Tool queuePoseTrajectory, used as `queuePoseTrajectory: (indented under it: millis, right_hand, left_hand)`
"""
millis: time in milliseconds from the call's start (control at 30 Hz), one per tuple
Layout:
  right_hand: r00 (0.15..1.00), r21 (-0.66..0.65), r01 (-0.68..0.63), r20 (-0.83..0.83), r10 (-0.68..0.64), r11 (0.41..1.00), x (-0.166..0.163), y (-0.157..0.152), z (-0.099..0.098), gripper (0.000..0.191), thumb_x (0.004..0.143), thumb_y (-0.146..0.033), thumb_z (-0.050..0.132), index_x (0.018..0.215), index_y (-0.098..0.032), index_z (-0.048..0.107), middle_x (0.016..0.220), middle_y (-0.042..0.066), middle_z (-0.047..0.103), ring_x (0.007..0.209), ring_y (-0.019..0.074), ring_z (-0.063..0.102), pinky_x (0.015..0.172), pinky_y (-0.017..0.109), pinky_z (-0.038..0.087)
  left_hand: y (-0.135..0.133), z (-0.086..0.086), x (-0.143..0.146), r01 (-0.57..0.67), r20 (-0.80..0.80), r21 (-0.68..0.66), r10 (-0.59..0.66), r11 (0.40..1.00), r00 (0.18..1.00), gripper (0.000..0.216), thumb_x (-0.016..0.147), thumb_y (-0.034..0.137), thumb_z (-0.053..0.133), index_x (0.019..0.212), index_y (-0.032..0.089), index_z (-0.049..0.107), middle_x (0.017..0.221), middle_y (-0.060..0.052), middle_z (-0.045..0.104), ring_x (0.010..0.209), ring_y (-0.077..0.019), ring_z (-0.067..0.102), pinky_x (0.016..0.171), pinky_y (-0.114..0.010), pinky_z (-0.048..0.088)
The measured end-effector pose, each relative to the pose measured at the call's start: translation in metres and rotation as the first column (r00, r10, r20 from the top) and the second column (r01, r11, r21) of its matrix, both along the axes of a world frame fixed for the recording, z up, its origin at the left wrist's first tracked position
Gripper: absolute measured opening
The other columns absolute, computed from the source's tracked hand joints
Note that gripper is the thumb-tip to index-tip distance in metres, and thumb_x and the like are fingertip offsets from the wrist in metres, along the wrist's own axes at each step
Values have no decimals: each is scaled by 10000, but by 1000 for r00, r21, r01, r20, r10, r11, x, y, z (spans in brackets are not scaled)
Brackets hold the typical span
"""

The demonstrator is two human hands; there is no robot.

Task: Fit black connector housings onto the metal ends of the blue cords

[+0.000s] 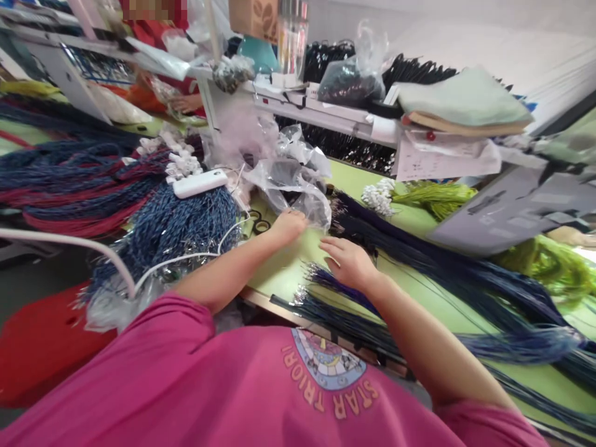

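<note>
My left hand is at the lower edge of a clear plastic bag, its fingers curled and partly hidden, so what they hold cannot be made out. Just to the right, my right hand hovers over the green tabletop with its fingers stretched out and apart, holding nothing visible. Beneath it lies a small bundle of dark purple-blue cords with metallic tips. A longer bundle of dark cords runs along the table's front edge. Beyond my right hand stretches a thick navy cord bundle.
Blue speckled cords hang at the left under a white power bank with a white cable. Tape rolls sit beside my left forearm. A shelf crosses the back. Another person's hand shows at far left.
</note>
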State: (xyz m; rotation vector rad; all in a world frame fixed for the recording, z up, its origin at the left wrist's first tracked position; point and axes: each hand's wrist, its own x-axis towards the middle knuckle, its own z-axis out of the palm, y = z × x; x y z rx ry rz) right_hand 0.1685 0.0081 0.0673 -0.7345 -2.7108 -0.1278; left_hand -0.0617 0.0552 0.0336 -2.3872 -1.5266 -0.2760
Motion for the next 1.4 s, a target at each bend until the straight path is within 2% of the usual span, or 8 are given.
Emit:
queuePoseTrajectory:
  millis: [100,267,433,600,767,967,1267,1400]
  right_hand:
    - [992,81,-55,122,44,995,-33,9,4,503,936,-161,385,1420,-142,520,1474,148,518,1166,255,603,973,381,481]
    - [841,52,400,375,-389,915,-43,38,-1,437,905,-132,370,1228,-79,661,1207,239,663,953,297,681,752,376,526]
    - [826,1,369,458,-328,930,-36,34,-20,372,869,-80,392,957,-48,752,1014,250,701,960,339,648,736,396,492]
    - [862,-34,285,446,-241,958,-59,5,-42,347,886,-111,424,964,-72,759,1032,220,690,1033,319,576,759,373,435]
    - [879,-28,255,424,-219,967,-52,7,-52,312,886,-137,459,952,-96,761,1026,200,686,1032,311,561,826,413,375]
    - [872,-26,348,377,-313,937,-40,27,-59,378,919,-135,377,1013,-87,739,1127,213,664,1066,325,548,813,427,354]
    - [832,-5,480,321,-453,877,-50,68,-58,510,952,-142,228,1256,-27,621,1349,267,553,1140,370,522,863,459,349]
    - [837,-2,495,268,-477,869,-50,81,-65,526,956,-168,231,1312,-24,591,1454,275,476,1193,386,509,922,493,342]
  left_hand:
    - [-16,-6,10,42,-25,-59,-43,997,999,243,923,176,466,1003,119,688,997,-148,697,1003,-266,645,913,-409,441]
    - [-42,1,2,167,4,-157,-169,973,986,242,925,325,546,990,132,677,990,-124,709,945,-234,671,837,-357,503]
    - [-30,46,-46,-111,537,426,-152,898,830,279,981,334,425,1073,178,638,1134,-97,686,1116,-201,615,1004,-377,470]
    - [64,77,-65,-274,638,91,155,957,754,372,920,335,550,1269,219,608,1322,-46,632,1248,-211,532,1121,-435,388]
    - [131,50,-61,-344,333,-358,463,868,822,591,846,413,616,1391,193,552,1412,-125,568,1270,-310,539,1070,-487,408]
    - [137,33,-72,-459,343,-271,530,846,775,405,953,421,427,1112,152,685,1107,-94,706,1029,-203,589,922,-366,434]
    - [153,77,-64,-654,692,-109,530,748,490,418,1060,377,259,991,124,585,979,12,628,839,-72,443,853,-299,370]
    - [145,69,-69,-572,668,36,405,820,624,428,1046,194,103,1071,76,514,1084,-81,608,948,-113,473,869,-353,361]
